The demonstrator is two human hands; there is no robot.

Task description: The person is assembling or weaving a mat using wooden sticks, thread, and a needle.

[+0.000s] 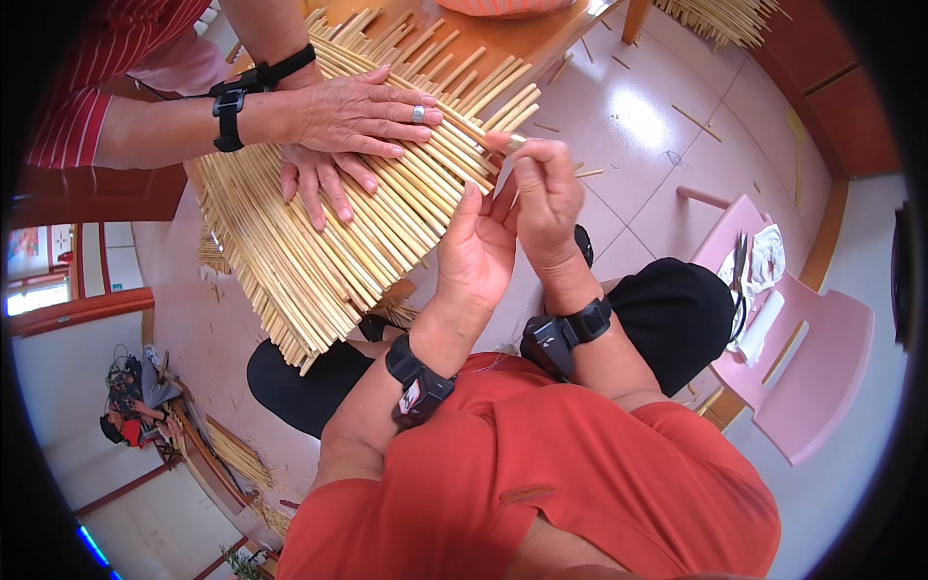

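A mat of straight, yellowish reed stalks (324, 246) lies side by side in front of me, some ends jutting past the far right edge. At the mat's right edge, my left hand (478, 253) shows its palm, thumb apart from the fingers, the fingertips partly hidden. Just right of it, my right hand (549, 198) is closed in a pinch near the stalk ends. A small pale, shiny bit shows at its fingertips; I cannot make out what it is. From the left, another person's hands (358, 121) press flat on the stalks, one wearing a ring.
An orange-brown wooden table (541, 37) stands beyond the mat. At right, a pink chair (822, 358) bears black-handled scissors (739, 261) and white items. Loose stalks (696, 123) lie on the tiled floor, with a bundle (237, 454) at lower left.
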